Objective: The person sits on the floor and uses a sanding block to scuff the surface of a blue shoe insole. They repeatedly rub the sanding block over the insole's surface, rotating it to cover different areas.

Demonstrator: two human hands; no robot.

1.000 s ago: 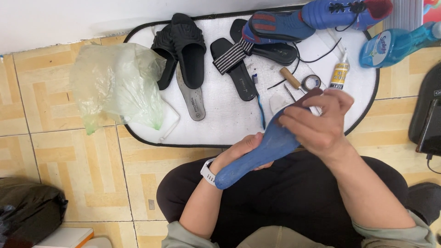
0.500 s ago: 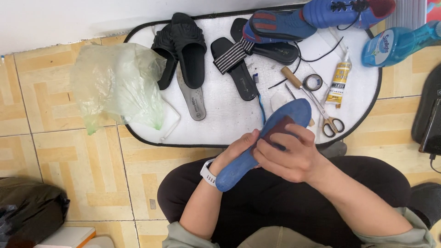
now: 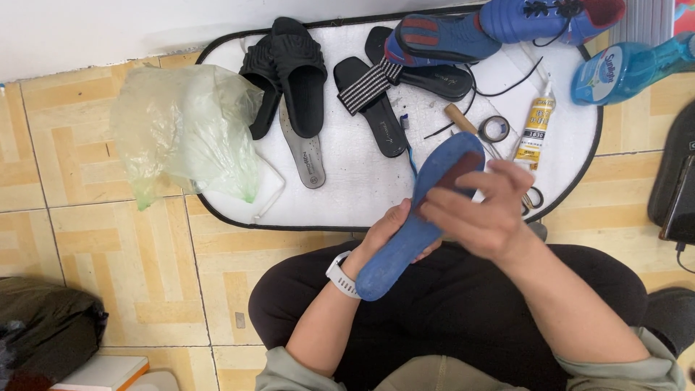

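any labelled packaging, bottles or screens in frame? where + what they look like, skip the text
Glue tube: on the white mat, just beyond the right hand; slim, yellow label, white nozzle.
Spray bottle: top right, lying across the mat's edge and the tiles; translucent blue, white and blue label.
Smartwatch: on the left wrist; white band, screen not visible.
Dark device: right edge, on the floor; too cut off to identify.

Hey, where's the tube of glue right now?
In the head view, the glue tube lies on the right part of the white mat, beside the tape roll, just beyond the right hand.
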